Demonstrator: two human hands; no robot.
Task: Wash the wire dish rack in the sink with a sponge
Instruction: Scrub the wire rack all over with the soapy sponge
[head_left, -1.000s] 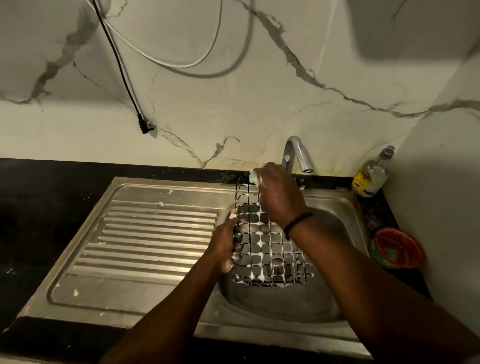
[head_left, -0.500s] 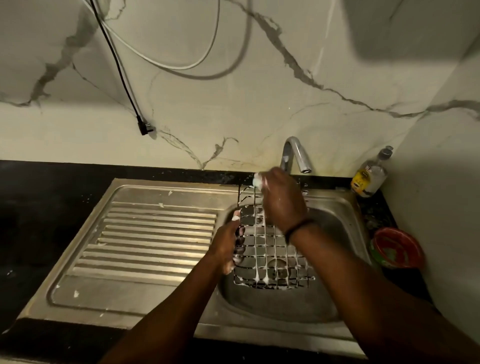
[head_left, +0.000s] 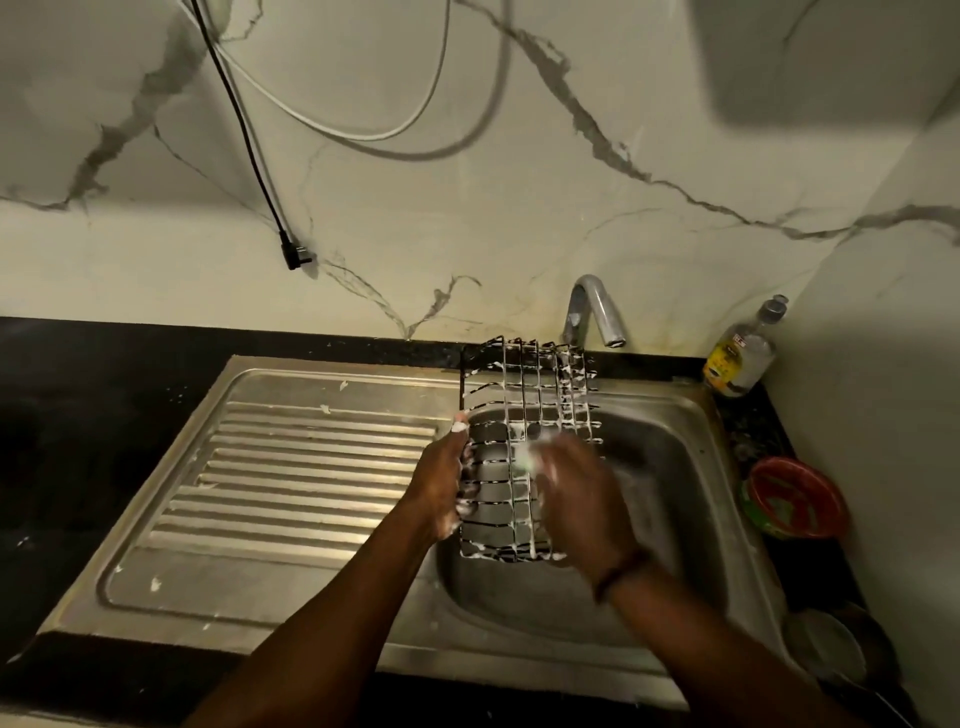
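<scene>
A wire dish rack (head_left: 524, 395), streaked with white foam, stands tilted over the steel sink basin (head_left: 670, 457). My left hand (head_left: 441, 483) grips the rack's left edge, fingers hooked through the wires. My right hand (head_left: 576, 493), blurred by motion, presses a pale soapy sponge (head_left: 527, 460) against the middle of the rack's grid. A dark band sits on my right wrist. The rack's lower right part is hidden behind my right hand.
A ribbed steel drainboard (head_left: 291, 478) lies left of the basin. The tap (head_left: 592, 312) arches behind the rack. A soap bottle (head_left: 740, 358) and a red bowl (head_left: 797, 499) stand at the right, by the side wall. Cables hang on the marble backsplash.
My right hand with the sponge has moved down from the rack's top edge to its middle. The rack's top rim now shows. My left hand keeps its grip.
</scene>
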